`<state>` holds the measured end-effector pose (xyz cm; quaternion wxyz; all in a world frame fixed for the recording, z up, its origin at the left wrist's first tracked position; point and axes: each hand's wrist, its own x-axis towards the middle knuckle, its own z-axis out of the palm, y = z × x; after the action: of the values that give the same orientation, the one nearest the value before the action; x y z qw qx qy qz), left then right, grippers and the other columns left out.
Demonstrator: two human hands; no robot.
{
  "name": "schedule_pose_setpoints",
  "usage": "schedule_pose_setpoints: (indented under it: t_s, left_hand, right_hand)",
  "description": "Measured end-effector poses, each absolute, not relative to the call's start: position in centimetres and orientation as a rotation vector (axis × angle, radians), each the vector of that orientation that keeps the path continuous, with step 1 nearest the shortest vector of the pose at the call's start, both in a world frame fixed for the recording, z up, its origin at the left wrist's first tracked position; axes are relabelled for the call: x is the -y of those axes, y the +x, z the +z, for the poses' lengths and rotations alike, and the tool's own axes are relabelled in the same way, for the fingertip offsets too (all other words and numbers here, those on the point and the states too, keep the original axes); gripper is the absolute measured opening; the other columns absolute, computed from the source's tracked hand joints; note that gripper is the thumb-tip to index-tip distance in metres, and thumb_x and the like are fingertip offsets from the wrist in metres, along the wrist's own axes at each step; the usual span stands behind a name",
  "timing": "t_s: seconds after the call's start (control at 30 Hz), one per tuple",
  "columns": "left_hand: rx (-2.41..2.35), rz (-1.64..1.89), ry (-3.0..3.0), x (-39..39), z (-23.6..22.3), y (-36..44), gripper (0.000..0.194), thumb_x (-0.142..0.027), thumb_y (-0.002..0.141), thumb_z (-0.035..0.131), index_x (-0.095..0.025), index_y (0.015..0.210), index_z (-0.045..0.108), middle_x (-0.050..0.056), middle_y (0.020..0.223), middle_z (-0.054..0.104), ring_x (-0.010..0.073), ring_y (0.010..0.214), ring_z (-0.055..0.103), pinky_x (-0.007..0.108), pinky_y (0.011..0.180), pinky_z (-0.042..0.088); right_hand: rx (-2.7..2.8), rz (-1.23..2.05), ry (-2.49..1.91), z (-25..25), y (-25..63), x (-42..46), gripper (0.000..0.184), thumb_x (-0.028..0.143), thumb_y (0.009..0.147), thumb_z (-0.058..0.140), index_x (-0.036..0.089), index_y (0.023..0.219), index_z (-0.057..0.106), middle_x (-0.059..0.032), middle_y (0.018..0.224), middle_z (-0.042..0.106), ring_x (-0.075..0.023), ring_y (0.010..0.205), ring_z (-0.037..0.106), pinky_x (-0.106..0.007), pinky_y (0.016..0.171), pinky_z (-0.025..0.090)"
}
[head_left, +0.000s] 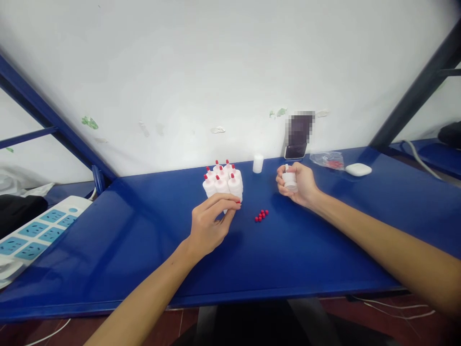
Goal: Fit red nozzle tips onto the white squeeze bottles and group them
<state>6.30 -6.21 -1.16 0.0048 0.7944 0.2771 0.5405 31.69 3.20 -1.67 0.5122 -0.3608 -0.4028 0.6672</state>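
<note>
Between thumb and fingertips my left hand (214, 221) pinches a small red cap (238, 202), held above the table just in front of a cluster of bottles. My right hand (298, 185) is wrapped round a white squeeze bottle (289, 180), whose bare nozzle points up with no red cap on it. Several white bottles with red tips (222, 184) stand close together behind my left hand, which hides part of the front ones. On the table between my hands lies a small group of loose red caps (261, 215).
A white cylinder (258, 164) stands near the wall. A phone (297, 144) leans there, partly pixelated. To its right lie a clear bag with red pieces (327, 160) and a white rounded case (358, 169). A power strip (43, 230) lies at the left on the blue table (144, 250).
</note>
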Motion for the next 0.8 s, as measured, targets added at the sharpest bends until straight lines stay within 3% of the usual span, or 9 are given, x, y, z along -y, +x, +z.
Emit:
schedule_pose_setpoints:
  t_s: [0.17,0.33,0.43,0.63,0.8]
  left_hand:
    - [-0.865,1.654,2.52,6.2,-1.2,6.2,0.015,-0.005,0.087,0.061,-0.018,0.085,0.067,0.003,0.092,0.073,0.0129,0.086,0.07,0.024,0.077,0.059]
    - [-0.842,1.689,2.524,6.3,-1.1,6.5,0.015,-0.004,0.086,0.062,-0.017,0.088,0.067,0.004,0.091,0.074,0.0132,0.086,0.071,0.024,0.078,0.059]
    - [-0.847,1.708,2.491,6.7,-1.1,6.9,0.013,-0.006,0.087,0.063,-0.018,0.09,0.067,0.004,0.09,0.075,0.0141,0.085,0.072,0.026,0.08,0.06]
    - [-0.842,1.662,2.394,7.7,-1.1,7.9,0.013,-0.01,0.086,0.068,-0.019,0.095,0.068,0.002,0.087,0.075,0.0126,0.077,0.072,0.022,0.074,0.059]
    - [-0.786,1.589,2.419,7.8,-1.1,8.0,0.013,-0.01,0.088,0.065,-0.018,0.097,0.068,0.003,0.089,0.075,0.0129,0.079,0.071,0.023,0.075,0.06]
  right_hand:
    - [1.08,1.398,-0.922,-1.6,31.3,-2.7,0.009,0.029,0.06,0.049,0.023,0.066,0.049,0.0034,0.044,0.046,-0.013,0.032,0.038,-0.024,0.031,0.021]
    - [1.672,0.723,-1.012,-1.5,30.7,-0.8,0.007,0.025,0.073,0.054,0.019,0.068,0.055,0.003,0.053,0.051,-0.0122,0.046,0.046,-0.026,0.047,0.033]
    - [2.055,0.431,-0.92,-0.9,29.7,1.2,0.005,0.018,0.073,0.052,0.018,0.072,0.057,0.0021,0.061,0.056,-0.0118,0.053,0.046,-0.027,0.055,0.034]
    - [2.373,0.469,-0.69,0.1,27.6,4.2,0.007,0.013,0.076,0.047,0.019,0.073,0.05,-0.0002,0.072,0.051,-0.0137,0.063,0.046,-0.027,0.06,0.034]
    - [2.382,0.547,-0.712,-0.1,27.5,4.4,0.007,0.014,0.078,0.048,0.02,0.075,0.048,0.0031,0.064,0.05,-0.0116,0.057,0.043,-0.026,0.057,0.029]
